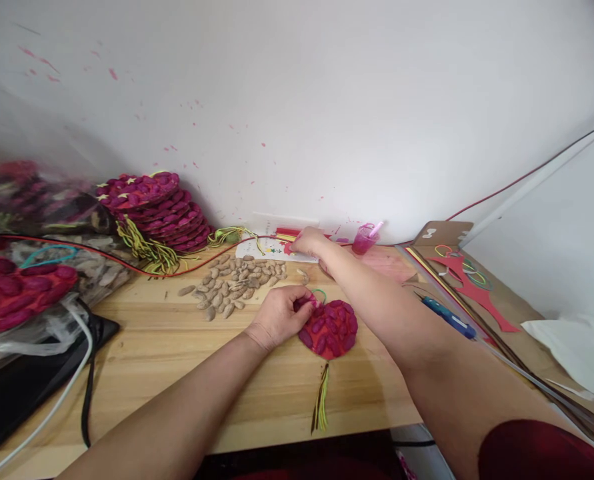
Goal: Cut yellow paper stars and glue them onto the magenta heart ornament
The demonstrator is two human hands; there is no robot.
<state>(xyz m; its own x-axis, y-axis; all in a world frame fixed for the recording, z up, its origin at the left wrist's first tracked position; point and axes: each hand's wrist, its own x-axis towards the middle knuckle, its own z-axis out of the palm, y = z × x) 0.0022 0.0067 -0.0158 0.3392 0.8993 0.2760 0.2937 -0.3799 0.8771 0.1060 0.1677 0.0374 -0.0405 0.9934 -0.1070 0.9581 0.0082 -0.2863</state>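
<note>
A round red ornament covered with magenta-painted peanut shells lies on the wooden table, with a green loop at its top and a yellow-and-dark tassel at its bottom. My left hand pinches its upper left edge; the fingertips are partly hidden. Farther back, my right hand reaches over a white paper strip bearing small coloured stars. Its fingers are drawn together beside a red star; whether anything is between them is too small to tell.
Loose peanuts lie left of centre. Stacked magenta ornaments lean against the wall at the left. A pink cup with a stick stands at the back. A blue glue gun and red paper scraps lie on the right.
</note>
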